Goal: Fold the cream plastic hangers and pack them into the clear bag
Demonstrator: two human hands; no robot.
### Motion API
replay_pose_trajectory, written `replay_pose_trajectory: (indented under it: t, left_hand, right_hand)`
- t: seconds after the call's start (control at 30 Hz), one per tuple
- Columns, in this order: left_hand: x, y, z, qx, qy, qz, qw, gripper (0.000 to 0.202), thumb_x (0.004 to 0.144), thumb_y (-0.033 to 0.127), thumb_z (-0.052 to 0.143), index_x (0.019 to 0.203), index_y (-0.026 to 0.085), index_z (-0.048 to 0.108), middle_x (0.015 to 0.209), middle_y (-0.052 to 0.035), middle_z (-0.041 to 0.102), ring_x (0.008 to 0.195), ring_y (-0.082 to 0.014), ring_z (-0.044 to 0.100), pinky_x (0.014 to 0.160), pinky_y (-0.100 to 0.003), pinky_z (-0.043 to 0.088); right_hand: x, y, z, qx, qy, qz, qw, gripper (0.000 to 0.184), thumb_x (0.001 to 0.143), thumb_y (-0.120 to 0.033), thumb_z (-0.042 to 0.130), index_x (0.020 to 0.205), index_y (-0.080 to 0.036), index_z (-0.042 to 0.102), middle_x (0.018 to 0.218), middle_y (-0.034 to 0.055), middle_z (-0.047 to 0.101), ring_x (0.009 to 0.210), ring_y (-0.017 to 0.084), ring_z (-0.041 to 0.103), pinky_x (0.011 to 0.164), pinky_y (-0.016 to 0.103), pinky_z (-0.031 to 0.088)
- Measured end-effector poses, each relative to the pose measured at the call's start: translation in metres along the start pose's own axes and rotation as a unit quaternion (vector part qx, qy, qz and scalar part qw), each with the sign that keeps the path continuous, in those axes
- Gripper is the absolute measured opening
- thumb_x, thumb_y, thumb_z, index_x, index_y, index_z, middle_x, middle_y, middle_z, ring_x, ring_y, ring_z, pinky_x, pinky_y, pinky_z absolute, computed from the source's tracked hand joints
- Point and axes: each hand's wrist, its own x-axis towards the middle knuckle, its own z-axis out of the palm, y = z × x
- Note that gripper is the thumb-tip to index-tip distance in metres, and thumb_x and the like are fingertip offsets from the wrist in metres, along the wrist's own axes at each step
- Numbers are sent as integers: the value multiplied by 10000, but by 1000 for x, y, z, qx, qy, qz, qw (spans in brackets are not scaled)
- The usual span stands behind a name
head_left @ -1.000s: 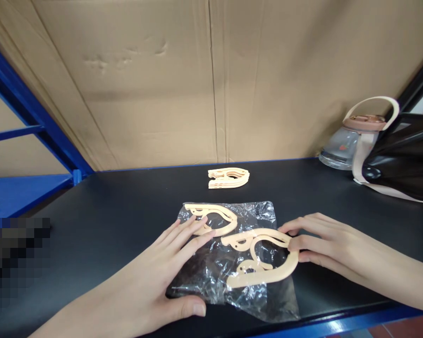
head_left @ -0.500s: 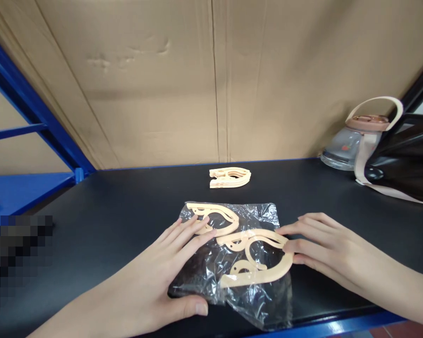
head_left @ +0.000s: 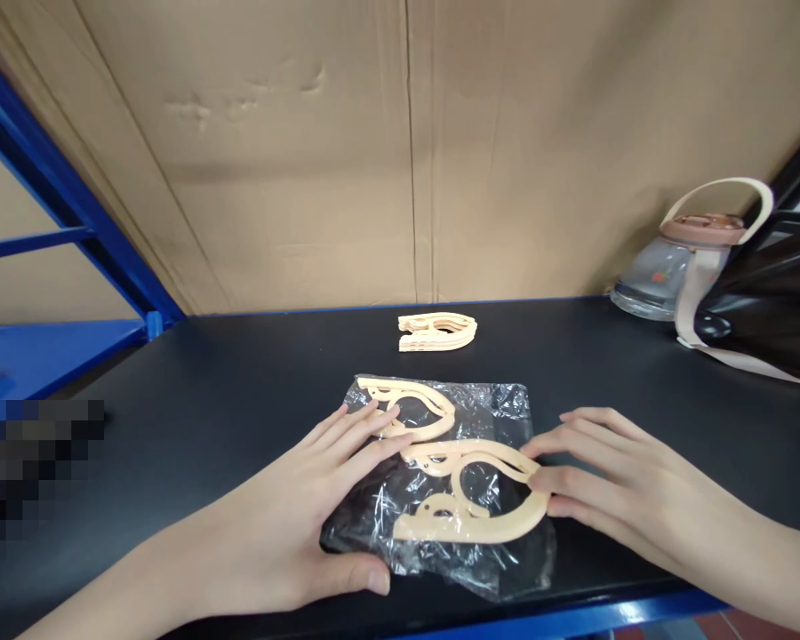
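Observation:
A clear plastic bag (head_left: 406, 542) lies crinkled on the black tabletop, with two cream folding hangers at it. My left hand (head_left: 293, 507) rests flat, fingers spread, on the bag and across the upper folding hanger (head_left: 433, 429). At the curved right end of the lower folding hanger (head_left: 493, 527), the thumb and fingers of my right hand (head_left: 613, 480) grip it. Whether this lower hanger is inside the bag or on top of it, I cannot tell. Behind the bag sits a small stack of folded cream hangers (head_left: 440, 332).
A clear bottle (head_left: 653, 280) with a pink lid and strap stands at the back right, beside a black bag (head_left: 773, 302). Cardboard (head_left: 293, 178) walls off the rear. Blue metal framing (head_left: 100, 240) runs along the left, and a blue edge borders the table's front.
The lower hanger has slid a little left under my right hand. The bag's near corner has drawn in. My left hand stays nearly where it was.

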Motion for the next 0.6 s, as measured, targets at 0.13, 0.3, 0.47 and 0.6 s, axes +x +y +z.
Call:
replay_pose_trajectory:
  t: [0.13,0.3,0.47,0.6]
  left_hand:
    - [2,6,3,0,15,1,1000,828,766,654,580,1463,378,230,1550,-11,246,1425,-321,151,1135,-572,193]
    - [6,12,4,8,16,6,1000,877,770,683,543,1483,371,140,1565,-23,199,1427,-314,151,1131,-561,214]
    - [-1,2,2,18,21,-5,1000,899,763,664,574,1485,375,123,1566,-20,191,1428,-325,122,1137,-578,169]
    - [-9,-5,2,7,32,-28,999,865,779,616,597,1478,395,139,1562,-11,207,1424,-321,155,1128,-566,218]
  right_hand:
    - [4,-11,3,44,0,5,999,176,947,-160,466,958,-241,622,1005,-1,674,864,140,619,971,372,360]
    - [12,-11,-5,103,-71,30,992,193,952,-214,466,1023,-282,633,1079,-5,674,983,160,631,1063,410,324]
    - [14,3,-13,78,-114,85,987,164,899,-363,558,1015,-329,668,1225,6,612,1157,236,550,1015,460,407]
    - [13,11,-11,91,-126,82,984,169,888,-366,574,1020,-327,673,1194,16,634,1118,233,582,1063,503,348]
